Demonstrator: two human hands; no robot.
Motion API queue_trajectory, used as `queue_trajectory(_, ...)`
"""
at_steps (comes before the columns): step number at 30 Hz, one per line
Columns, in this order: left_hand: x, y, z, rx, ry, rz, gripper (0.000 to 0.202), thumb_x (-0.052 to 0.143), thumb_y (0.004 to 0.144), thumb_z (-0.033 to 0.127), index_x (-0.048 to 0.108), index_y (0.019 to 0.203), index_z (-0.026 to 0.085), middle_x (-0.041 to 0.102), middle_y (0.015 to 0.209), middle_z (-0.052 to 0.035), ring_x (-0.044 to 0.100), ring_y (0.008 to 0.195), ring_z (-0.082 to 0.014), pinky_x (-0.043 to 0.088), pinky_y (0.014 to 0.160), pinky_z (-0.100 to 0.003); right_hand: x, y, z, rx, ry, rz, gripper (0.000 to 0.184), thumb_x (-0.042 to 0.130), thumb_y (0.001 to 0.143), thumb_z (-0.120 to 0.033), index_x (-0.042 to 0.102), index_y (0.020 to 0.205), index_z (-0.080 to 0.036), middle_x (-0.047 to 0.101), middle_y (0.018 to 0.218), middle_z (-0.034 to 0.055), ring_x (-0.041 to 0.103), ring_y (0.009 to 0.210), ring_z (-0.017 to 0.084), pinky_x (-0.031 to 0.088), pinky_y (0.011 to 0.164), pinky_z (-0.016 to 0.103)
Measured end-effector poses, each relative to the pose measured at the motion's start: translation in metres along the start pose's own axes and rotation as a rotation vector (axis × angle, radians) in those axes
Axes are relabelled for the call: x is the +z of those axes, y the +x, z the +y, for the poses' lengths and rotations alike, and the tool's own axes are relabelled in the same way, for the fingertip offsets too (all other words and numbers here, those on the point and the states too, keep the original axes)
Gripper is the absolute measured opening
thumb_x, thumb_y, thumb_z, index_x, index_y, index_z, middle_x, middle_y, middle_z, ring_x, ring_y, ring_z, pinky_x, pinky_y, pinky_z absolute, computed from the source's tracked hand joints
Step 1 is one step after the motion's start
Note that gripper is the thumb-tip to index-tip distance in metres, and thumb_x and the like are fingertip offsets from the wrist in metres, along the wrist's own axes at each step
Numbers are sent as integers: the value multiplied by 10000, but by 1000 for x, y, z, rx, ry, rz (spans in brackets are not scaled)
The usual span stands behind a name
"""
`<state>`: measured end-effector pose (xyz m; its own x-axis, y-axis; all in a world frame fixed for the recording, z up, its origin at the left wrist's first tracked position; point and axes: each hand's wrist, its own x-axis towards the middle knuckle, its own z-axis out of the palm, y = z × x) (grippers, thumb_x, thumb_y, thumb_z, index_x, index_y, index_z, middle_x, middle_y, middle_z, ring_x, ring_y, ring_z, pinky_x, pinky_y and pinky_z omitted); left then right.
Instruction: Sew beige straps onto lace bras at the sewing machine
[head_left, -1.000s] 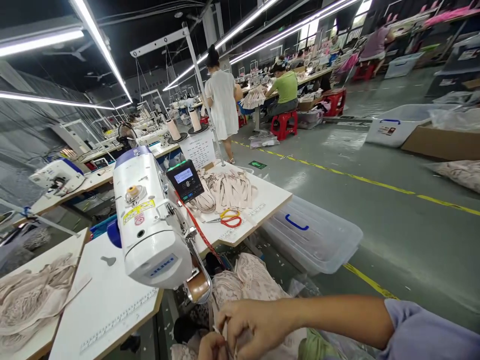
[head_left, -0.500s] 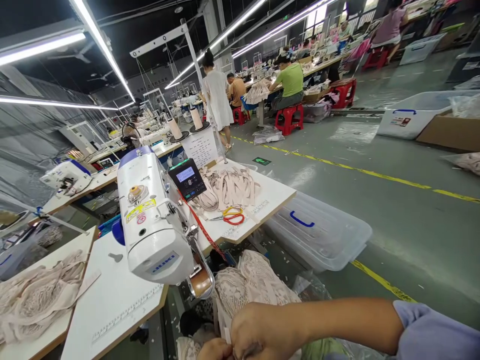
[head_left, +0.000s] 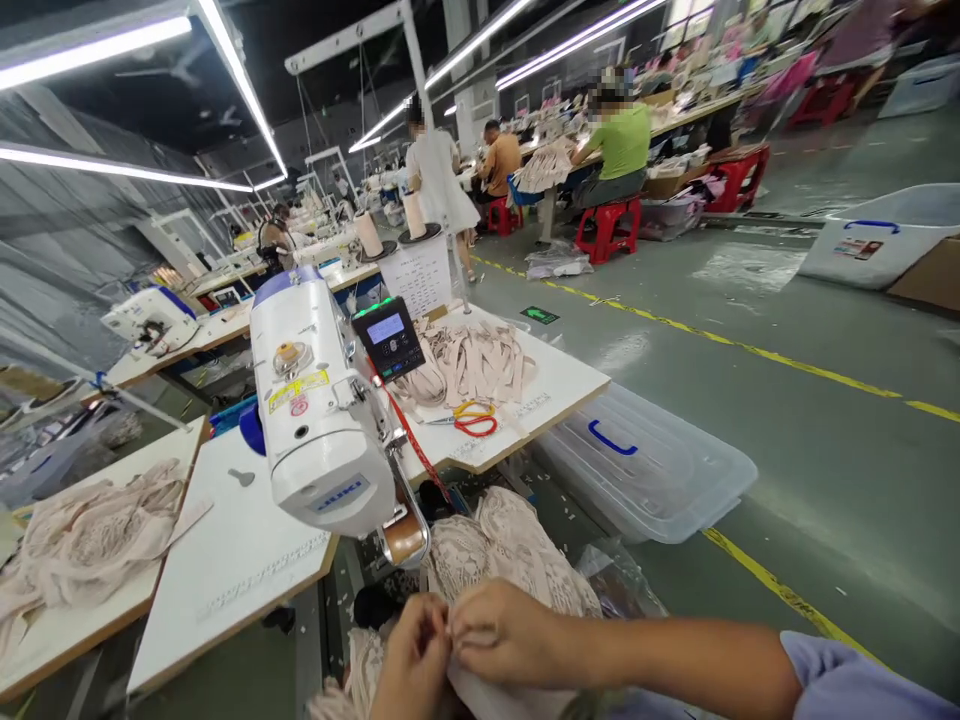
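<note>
At the bottom of the view, my left hand (head_left: 414, 650) and my right hand (head_left: 504, 632) meet fingertip to fingertip, both closed in a pinch. Pale beige fabric hangs beneath them and seems to belong to the beige lace garment (head_left: 517, 530) on my lap; the exact bit between the fingers is hidden. The garment has moulded lace cups and lies just beyond my hands. Above and to the left stands a white sewing machine (head_left: 322, 400), its arm end facing me, apart from both hands.
Red-and-yellow-handled scissors (head_left: 476, 420) and a heap of beige straps (head_left: 487, 362) lie on the machine table (head_left: 562, 375). More beige garments (head_left: 97, 540) are piled at left. A lidded clear plastic bin (head_left: 652, 465) stands on the floor at right. Several people sit or stand farther back.
Both hands have risen a little, and my left hand shows more fully. The view has shifted slightly. The standing person in white has turned a bit.
</note>
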<state>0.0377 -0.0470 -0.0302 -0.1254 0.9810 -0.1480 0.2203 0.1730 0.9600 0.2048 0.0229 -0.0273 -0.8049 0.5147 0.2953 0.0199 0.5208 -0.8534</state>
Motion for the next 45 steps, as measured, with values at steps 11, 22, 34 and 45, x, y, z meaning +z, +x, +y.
queue_trajectory(11,7,-16,13,81,4,240,166,649,894,347,704,888,191,703,834,-36,644,769,-150,491,708,-239,-14,3,-9,-30,46,76,165,543,931,-209,705,946,-185,742,929,48,669,862,149,522,803,259)
queue_trajectory(22,-2,-7,2,259,269,265,137,588,941,279,698,928,197,722,883,-42,670,814,-153,515,729,-250,-17,12,3,107,106,90,162,567,929,-224,725,944,-192,744,927,15,661,849,128,481,790,230)
queue_trajectory(34,-12,-3,29,510,645,255,66,652,897,161,702,931,189,739,777,-6,645,626,-90,455,561,-184,-51,38,8,176,-30,-94,163,537,912,-188,689,855,-174,644,753,-24,544,694,99,367,660,228)
queue_trajectory(45,-16,3,32,322,583,163,65,654,894,204,703,934,218,728,746,30,634,596,-92,448,559,-188,-62,40,5,260,134,-242,167,579,880,-173,737,931,-183,729,848,-25,652,773,119,440,709,229)
